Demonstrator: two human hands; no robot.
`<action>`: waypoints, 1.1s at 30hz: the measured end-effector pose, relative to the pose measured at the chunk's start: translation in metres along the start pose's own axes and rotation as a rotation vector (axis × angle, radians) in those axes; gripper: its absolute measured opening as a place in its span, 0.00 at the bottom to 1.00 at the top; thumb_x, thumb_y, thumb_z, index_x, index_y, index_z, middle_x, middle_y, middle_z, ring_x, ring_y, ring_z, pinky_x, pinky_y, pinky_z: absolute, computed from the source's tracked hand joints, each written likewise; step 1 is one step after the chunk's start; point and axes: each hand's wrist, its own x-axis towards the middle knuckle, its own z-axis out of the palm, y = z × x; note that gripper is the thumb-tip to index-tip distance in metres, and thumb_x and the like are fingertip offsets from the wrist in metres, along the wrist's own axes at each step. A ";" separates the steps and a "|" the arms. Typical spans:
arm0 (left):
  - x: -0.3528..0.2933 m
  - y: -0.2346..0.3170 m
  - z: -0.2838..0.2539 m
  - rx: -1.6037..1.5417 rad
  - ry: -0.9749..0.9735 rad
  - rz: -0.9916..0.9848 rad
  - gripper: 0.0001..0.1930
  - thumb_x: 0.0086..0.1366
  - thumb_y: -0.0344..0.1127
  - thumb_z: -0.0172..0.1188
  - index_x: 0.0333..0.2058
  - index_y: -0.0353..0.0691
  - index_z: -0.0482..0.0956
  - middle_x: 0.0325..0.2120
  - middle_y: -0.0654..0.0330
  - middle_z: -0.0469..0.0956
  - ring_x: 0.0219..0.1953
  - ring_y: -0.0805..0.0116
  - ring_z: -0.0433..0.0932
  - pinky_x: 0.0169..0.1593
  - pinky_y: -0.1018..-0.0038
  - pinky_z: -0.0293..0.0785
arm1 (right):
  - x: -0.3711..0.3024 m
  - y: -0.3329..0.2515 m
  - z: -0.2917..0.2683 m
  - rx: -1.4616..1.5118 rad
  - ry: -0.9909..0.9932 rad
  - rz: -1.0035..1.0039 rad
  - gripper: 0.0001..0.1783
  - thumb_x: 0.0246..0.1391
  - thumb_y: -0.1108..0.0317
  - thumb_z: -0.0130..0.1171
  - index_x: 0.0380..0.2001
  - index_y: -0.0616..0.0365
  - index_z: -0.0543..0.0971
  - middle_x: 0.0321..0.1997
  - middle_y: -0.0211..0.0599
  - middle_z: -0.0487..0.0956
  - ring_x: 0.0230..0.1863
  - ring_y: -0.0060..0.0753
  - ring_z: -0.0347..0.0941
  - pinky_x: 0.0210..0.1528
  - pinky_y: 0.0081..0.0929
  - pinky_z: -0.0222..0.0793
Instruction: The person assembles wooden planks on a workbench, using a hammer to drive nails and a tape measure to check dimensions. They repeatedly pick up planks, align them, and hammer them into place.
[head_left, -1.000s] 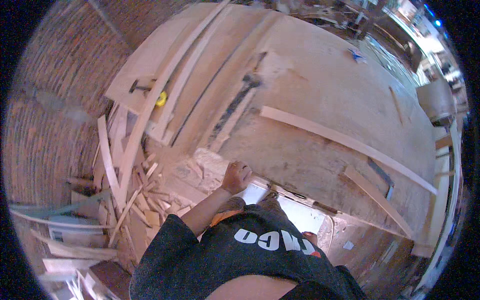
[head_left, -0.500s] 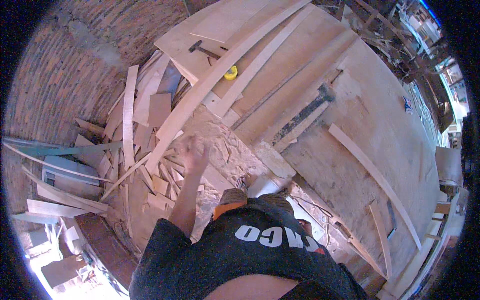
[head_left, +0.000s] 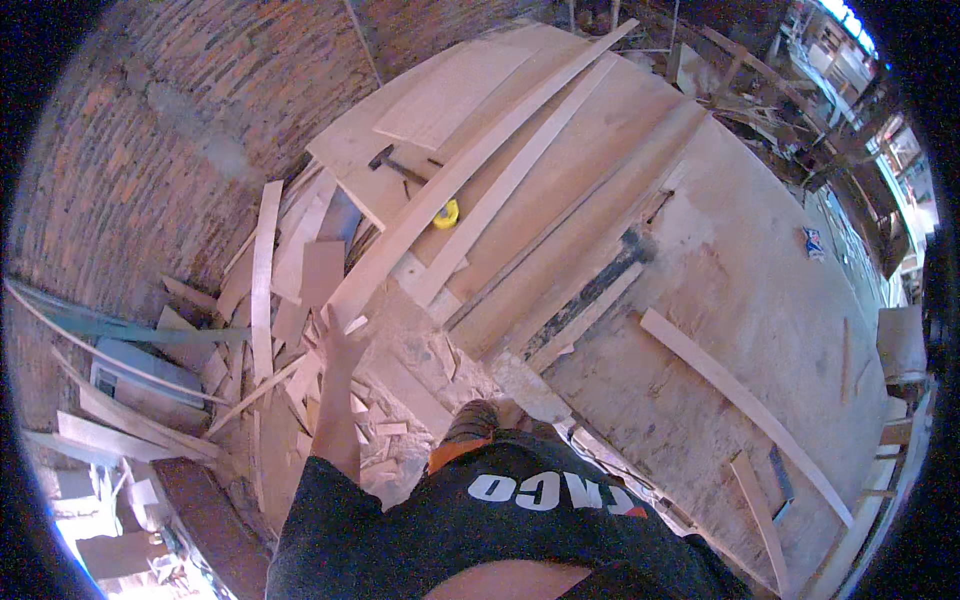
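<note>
My left hand (head_left: 337,348) reaches out at the lower end of a long pale wooden board (head_left: 415,215). Its fingers look spread and overlap the board's end; whether they press on it is unclear. The board runs diagonally over the large plywood-topped table (head_left: 610,220). A second, narrower strip (head_left: 520,170) lies alongside it. Near the board rest a hammer (head_left: 395,165) and a yellow tape measure (head_left: 446,214). My right hand is out of sight.
Wood offcuts (head_left: 290,300) are heaped at the left by a brick wall (head_left: 180,130). Sawdust and small scraps (head_left: 390,425) lie below my left hand. A curved strip (head_left: 745,405) and a dark slot (head_left: 585,300) mark the table's right part.
My left hand has moved left, from over the sawdust to the lower end of the long board. The view has shifted, so the table's things sit lower in the picture.
</note>
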 end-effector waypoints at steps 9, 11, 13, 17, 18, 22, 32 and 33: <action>0.052 -0.041 0.022 0.041 -0.079 0.280 0.54 0.50 0.54 0.72 0.71 0.40 0.56 0.70 0.42 0.57 0.72 0.45 0.55 0.72 0.48 0.51 | -0.015 -0.079 0.070 -0.225 0.133 -0.032 0.17 0.46 0.74 0.69 0.41 0.68 0.84 0.40 0.45 0.85 0.38 0.36 0.82 0.38 0.32 0.79; 0.053 0.011 -0.002 -0.013 -0.284 0.110 0.49 0.53 0.45 0.70 0.70 0.38 0.57 0.68 0.43 0.60 0.70 0.45 0.60 0.70 0.51 0.58 | -0.022 -0.033 0.054 0.228 0.177 -0.077 0.16 0.46 0.77 0.68 0.41 0.69 0.83 0.40 0.46 0.85 0.37 0.38 0.81 0.35 0.33 0.79; 0.065 0.035 -0.039 0.005 -0.390 0.046 0.44 0.55 0.37 0.69 0.69 0.36 0.59 0.67 0.44 0.63 0.67 0.45 0.65 0.68 0.55 0.65 | -0.031 -0.039 0.086 0.717 0.172 0.038 0.14 0.48 0.78 0.66 0.41 0.71 0.82 0.39 0.48 0.84 0.32 0.40 0.80 0.30 0.34 0.78; 0.093 -0.074 0.035 -0.366 -0.298 0.274 0.37 0.53 0.35 0.69 0.62 0.35 0.68 0.54 0.42 0.73 0.56 0.46 0.74 0.57 0.56 0.73 | -0.048 -0.129 0.184 -0.066 0.403 0.314 0.12 0.56 0.69 0.68 0.40 0.65 0.83 0.33 0.42 0.83 0.27 0.30 0.78 0.23 0.28 0.72; 0.105 -0.079 0.041 -0.402 -0.295 0.308 0.35 0.53 0.34 0.69 0.60 0.34 0.70 0.51 0.42 0.76 0.53 0.47 0.76 0.55 0.57 0.75 | -0.058 -0.134 0.201 -0.103 0.383 0.338 0.12 0.56 0.67 0.69 0.40 0.63 0.83 0.31 0.40 0.83 0.25 0.29 0.77 0.22 0.28 0.71; 0.161 -0.044 -0.021 -0.243 -0.193 0.366 0.25 0.52 0.34 0.69 0.50 0.34 0.78 0.38 0.43 0.80 0.45 0.44 0.79 0.48 0.55 0.76 | -0.068 -0.160 0.270 -0.605 0.269 0.343 0.20 0.57 0.48 0.67 0.42 0.52 0.86 0.38 0.35 0.87 0.35 0.33 0.82 0.38 0.30 0.77; 0.389 -0.051 0.054 0.145 0.205 0.267 0.19 0.55 0.47 0.70 0.44 0.48 0.83 0.41 0.52 0.81 0.48 0.49 0.80 0.53 0.57 0.76 | -0.032 -0.235 0.352 -0.393 0.469 0.236 0.20 0.56 0.56 0.71 0.44 0.59 0.85 0.34 0.35 0.86 0.29 0.26 0.79 0.35 0.28 0.75; 0.415 -0.071 0.069 0.216 0.094 0.188 0.20 0.53 0.48 0.73 0.43 0.48 0.83 0.42 0.52 0.81 0.49 0.50 0.80 0.54 0.57 0.76 | -0.027 -0.245 0.356 -0.425 0.488 0.259 0.20 0.54 0.53 0.71 0.43 0.56 0.86 0.31 0.36 0.86 0.30 0.28 0.80 0.36 0.30 0.76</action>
